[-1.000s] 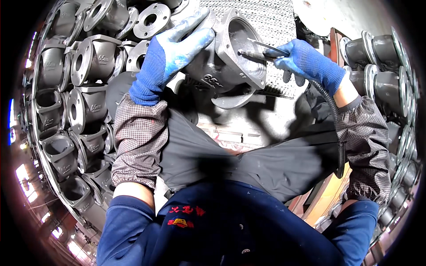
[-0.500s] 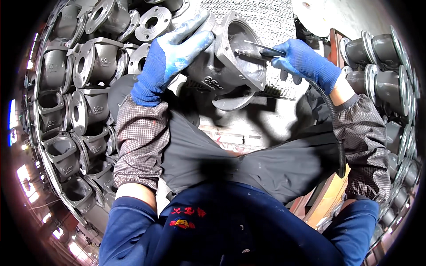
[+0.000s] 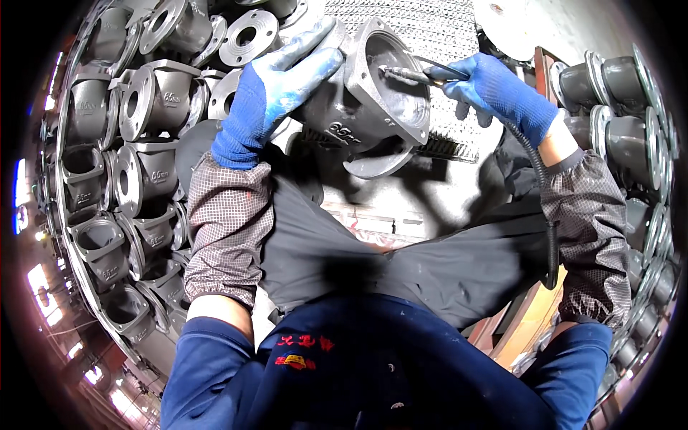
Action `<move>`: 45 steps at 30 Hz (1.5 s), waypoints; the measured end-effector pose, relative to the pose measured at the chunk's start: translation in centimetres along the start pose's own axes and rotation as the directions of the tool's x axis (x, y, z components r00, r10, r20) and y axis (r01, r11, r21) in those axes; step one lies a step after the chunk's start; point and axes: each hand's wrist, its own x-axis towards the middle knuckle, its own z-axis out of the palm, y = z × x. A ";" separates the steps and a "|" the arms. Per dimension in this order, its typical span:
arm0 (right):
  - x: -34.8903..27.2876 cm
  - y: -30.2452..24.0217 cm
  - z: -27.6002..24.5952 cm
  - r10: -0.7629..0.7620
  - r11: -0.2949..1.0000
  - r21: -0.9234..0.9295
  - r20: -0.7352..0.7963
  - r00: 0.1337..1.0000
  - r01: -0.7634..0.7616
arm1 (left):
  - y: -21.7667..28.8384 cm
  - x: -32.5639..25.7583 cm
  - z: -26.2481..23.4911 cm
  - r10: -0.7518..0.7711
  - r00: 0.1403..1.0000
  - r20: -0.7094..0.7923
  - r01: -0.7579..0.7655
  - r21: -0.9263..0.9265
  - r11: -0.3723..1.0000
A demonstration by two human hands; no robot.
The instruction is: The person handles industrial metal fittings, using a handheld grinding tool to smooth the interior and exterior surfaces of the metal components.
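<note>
A grey flanged valve body casting (image 3: 333,111) lies tilted before me, its square open end facing right. My left hand (image 3: 283,86), in a blue glove with a pale coated palm, grips its left flange between thumb and fingers. My right hand (image 3: 494,93), gloved alike, is closed around a slim hand tool (image 3: 414,74) with a thin lever along its side. The tool's tip reaches into the casting's open mouth; whether it touches the inner wall I cannot tell. A black ribbed hose (image 3: 529,161) runs from the right hand down along the forearm.
Stacked grey valve bodies (image 3: 154,100) fill the left side, and more flanged castings (image 3: 627,143) are piled at the right. A bumpy metal mat (image 3: 444,36) lies behind the casting. A wooden board (image 3: 534,315) is by my right leg.
My right hand has shifted slightly right and tilted, and the tool with it; its tip is still inside the casting's mouth. My left hand and the casting have hardly moved.
</note>
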 end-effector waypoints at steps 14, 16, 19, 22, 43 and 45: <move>0.7 0.0 -0.7 -0.017 0.996 -0.090 0.031 0.999 0.019 | -1.0 0.1 -0.4 0.278 0.957 0.085 -0.289 0.349 0.891; 0.8 -0.1 -1.1 0.000 0.992 -0.124 0.070 0.998 0.009 | -0.8 0.0 -0.3 0.280 0.958 0.062 -0.286 0.278 0.917; 0.3 -0.8 -1.3 -0.007 0.989 -0.149 0.116 0.993 0.025 | -1.1 -0.1 -0.3 0.119 0.993 0.003 -0.119 0.100 0.988; 0.2 -0.9 -1.1 0.029 0.982 -0.188 0.118 0.993 -0.007 | -1.4 0.1 -0.3 0.253 0.967 0.032 -0.253 0.226 0.941; -0.1 0.8 -1.3 -0.021 0.951 -0.306 0.031 0.999 0.029 | -1.0 0.1 -0.2 0.181 0.983 0.042 -0.186 0.195 0.963; -0.3 1.0 -1.2 -0.026 0.964 -0.264 -0.008 1.000 0.023 | -0.9 0.1 -0.1 0.215 0.974 0.076 -0.228 0.258 0.939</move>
